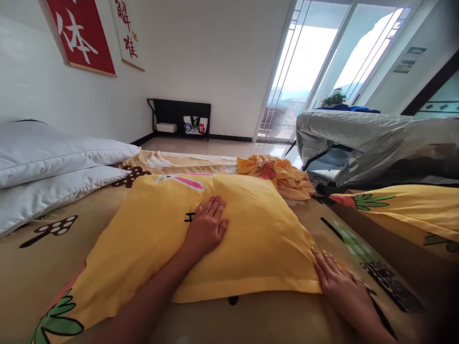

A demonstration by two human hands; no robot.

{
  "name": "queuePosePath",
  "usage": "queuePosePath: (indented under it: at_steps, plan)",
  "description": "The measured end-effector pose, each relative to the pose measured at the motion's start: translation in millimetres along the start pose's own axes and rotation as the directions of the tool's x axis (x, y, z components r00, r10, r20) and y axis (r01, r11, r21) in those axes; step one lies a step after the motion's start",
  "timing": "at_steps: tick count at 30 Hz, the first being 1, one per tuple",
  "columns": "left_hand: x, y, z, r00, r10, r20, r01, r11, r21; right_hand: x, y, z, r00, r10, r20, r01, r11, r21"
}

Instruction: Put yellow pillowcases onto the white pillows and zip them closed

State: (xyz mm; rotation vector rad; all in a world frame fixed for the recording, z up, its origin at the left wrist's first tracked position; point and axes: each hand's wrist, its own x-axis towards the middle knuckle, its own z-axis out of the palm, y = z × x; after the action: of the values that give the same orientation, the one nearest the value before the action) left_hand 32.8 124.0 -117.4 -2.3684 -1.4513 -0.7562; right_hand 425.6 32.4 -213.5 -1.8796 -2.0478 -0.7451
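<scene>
While the pillow (254, 234) lies flat on the bed (21, 282), with a rabbit print (188, 182) at its far side, we judge the step in hand to be smoothing its yellow cover. We rest the left hand (208, 225) palm down near the middle, its grip flat and holding nothing. We set the right hand (340, 279) at the near right corner, fingers extended; its grip is likewise flat, with no cloth seen pinched. In our judgement, the next move calls for light, even pressure toward the edges, straightening the corner without dragging the pillow.
</scene>
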Motion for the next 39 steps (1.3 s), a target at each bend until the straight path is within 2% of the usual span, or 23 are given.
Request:
queuePosePath:
  at_steps: [2,4,5,8,11,14,17,20,25,28,32,36,39]
  plan:
    - [0.8,0.0,0.4,1.0,-0.007,0.0,0.007,1.0,0.005,19.7,-12.3,-25.9,0.995,0.016,-0.101,-0.019,1.0,-0.021]
    - [1.7,0.4,0.8,1.0,-0.014,0.002,0.014,1.0,0.009,50.6,-42.5,-55.6,0.988,-0.004,-0.156,0.008,1.0,0.026]
    - [1.9,0.6,0.7,1.0,-0.017,0.002,0.017,1.0,0.012,68.0,-62.8,-69.3,0.967,-0.002,-0.254,0.021,0.997,0.071]
    - [1.8,1.1,-0.5,1.0,-0.015,0.005,0.015,1.0,0.024,118.1,-128.7,-93.5,0.929,-0.147,-0.339,0.231,0.947,0.225]
    - [0.5,0.4,-1.7,1.0,-0.014,0.007,0.014,0.999,0.037,152.1,-175.7,-83.2,0.917,-0.266,-0.296,0.361,0.871,0.334]
    - [0.3,-0.4,0.6,1.0,-0.017,0.02,0.016,0.998,0.056,163.3,-191.6,-53.8,0.914,-0.347,-0.211,0.404,0.833,0.378]
    - [2.1,0.7,4.3,1.0,-0.004,0.029,0.003,0.998,0.057,158.1,-186.5,-33.2,0.924,-0.34,-0.175,0.382,0.842,0.381]
    - [1.1,3.5,3.6,0.999,0.014,0.031,-0.015,0.999,0.044,149.4,-174.9,-27.7,0.94,-0.29,-0.179,0.338,0.863,0.374]
    - [-20.2,1.2,-10.6,1.0,0.011,0.017,-0.012,0.998,0.054,136.8,-147.5,-15.1,0.966,-0.182,-0.184,0.238,0.901,0.362]
    - [-42.5,-11.1,-22.8,0.998,-0.064,-0.011,0.065,0.993,0.094,122.4,-117.6,2.1,0.986,-0.087,-0.144,0.133,0.928,0.347]
    - [-83.0,-40.0,-34.8,0.978,-0.199,-0.069,0.209,0.957,0.2,93.9,-65.0,25.0,0.999,0.039,-0.011,-0.034,0.943,0.331]
    - [-133.1,-68.3,-37.4,0.907,-0.411,-0.093,0.421,0.87,0.256,68.0,-23.7,39.8,0.972,0.14,0.189,-0.2,0.914,0.353]
    - [-166.5,-84.1,-39.0,0.845,-0.532,-0.061,0.528,0.807,0.265,58.6,-11.2,46.6,0.958,0.166,0.232,-0.242,0.902,0.356]
